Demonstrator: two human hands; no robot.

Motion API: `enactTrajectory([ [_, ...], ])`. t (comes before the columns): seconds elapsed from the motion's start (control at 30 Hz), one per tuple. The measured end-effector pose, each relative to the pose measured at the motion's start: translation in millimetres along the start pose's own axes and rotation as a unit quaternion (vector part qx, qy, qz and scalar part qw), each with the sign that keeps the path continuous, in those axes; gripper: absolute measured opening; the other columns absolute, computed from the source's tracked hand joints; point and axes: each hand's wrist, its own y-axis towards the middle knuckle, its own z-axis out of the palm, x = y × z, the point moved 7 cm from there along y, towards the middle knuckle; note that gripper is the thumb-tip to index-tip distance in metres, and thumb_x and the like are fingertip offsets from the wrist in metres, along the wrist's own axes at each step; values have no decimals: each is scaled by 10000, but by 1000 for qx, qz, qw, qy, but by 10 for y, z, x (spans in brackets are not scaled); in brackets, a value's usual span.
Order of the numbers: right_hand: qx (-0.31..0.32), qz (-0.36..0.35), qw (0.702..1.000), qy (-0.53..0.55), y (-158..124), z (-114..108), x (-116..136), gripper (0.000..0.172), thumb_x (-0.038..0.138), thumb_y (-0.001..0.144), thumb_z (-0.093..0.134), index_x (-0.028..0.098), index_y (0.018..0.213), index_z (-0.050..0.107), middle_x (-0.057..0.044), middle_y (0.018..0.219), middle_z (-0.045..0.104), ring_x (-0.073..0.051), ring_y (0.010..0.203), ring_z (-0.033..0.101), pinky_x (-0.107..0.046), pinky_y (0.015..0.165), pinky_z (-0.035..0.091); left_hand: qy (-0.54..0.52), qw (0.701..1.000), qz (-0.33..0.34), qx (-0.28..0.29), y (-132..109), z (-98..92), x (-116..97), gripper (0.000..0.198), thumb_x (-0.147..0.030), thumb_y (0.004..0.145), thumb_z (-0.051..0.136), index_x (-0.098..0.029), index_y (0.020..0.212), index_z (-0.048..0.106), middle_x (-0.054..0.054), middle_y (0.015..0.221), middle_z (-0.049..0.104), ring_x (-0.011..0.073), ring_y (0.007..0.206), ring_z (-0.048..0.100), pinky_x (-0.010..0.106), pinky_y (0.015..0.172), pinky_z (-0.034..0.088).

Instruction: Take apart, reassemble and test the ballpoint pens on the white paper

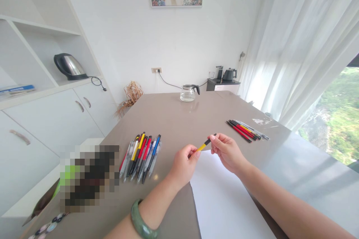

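Note:
Between my two hands is a yellow and black pen (201,147), tilted up to the right above the far end of a white sheet of paper (224,198). My left hand (185,164) pinches its yellow lower part, and the fingers hide that end. My right hand (226,151) closes thumb and fingers at the black upper end. To the left lies a group of pens (141,157) in yellow, red, blue, black and clear plastic. A smaller group of pens (246,130), red, black, yellow and clear, lies beyond my right hand. A green bangle (140,221) circles my left wrist.
A glass pot (187,93) with a black handle stands at the table's far end. A beaded strand (50,226) and a blurred-out patch are at the left edge. Shelves hold a steel kettle (70,67). A curtain (280,37) hangs on the right.

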Motion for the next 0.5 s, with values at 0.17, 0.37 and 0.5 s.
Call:
enactTrajectory([
  [0.17, 39, 14, 999, 13, -18, 73, 5, 281, 410, 714, 547, 166, 849, 586, 35, 511, 404, -92, 503, 386, -263, 535, 373, -1, 1000, -3, 14, -10, 29, -2, 222, -379, 797, 408, -180, 755, 496, -23, 651, 493, 102, 592, 434, 210, 542, 328],
  [0.37, -10, -6, 1000, -25, -8, 0, -3, 245, 395, 689, 583, 164, 625, 534, 33, 481, 411, -91, 487, 390, -255, 522, 357, 28, 1000, 6, 0, -29, 9, -28, 227, -383, 793, 409, -180, 732, 491, -22, 636, 502, 105, 578, 435, 215, 532, 320],
  [0.5, 28, 7, 1000, -6, -24, 77, -5, 271, 412, 711, 552, 175, 841, 582, 28, 525, 430, -95, 506, 396, -257, 527, 375, 25, 1000, 9, -2, -23, -4, -31, 225, -379, 783, 422, -174, 729, 500, -11, 657, 527, 112, 596, 458, 218, 539, 329],
])
